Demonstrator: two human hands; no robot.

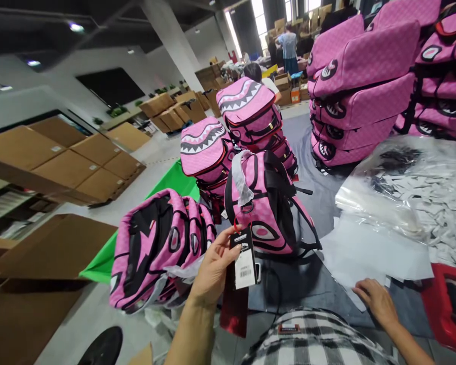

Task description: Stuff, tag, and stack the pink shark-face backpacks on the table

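My left hand [216,258] pinches a black hang tag [244,258] with a white barcode label. A red string ties the tag to a pink checked backpack [268,218] standing upright on the table, its strap wrapped in clear plastic. Below the tag hangs a dark red card [234,312]. My right hand [378,301] rests with fingers stretched out at the edge of white paper sheets [372,253], touching them. Whether it lifts a sheet I cannot tell.
Several pink backpacks [155,248] lean together at left, beside a green bin [102,258]. More stand stacked behind [247,101] and at right [365,61]. A plastic bag [395,192], many white slips [444,213] and a red tape dispenser [443,299] lie at right. People [289,48] work farther back.
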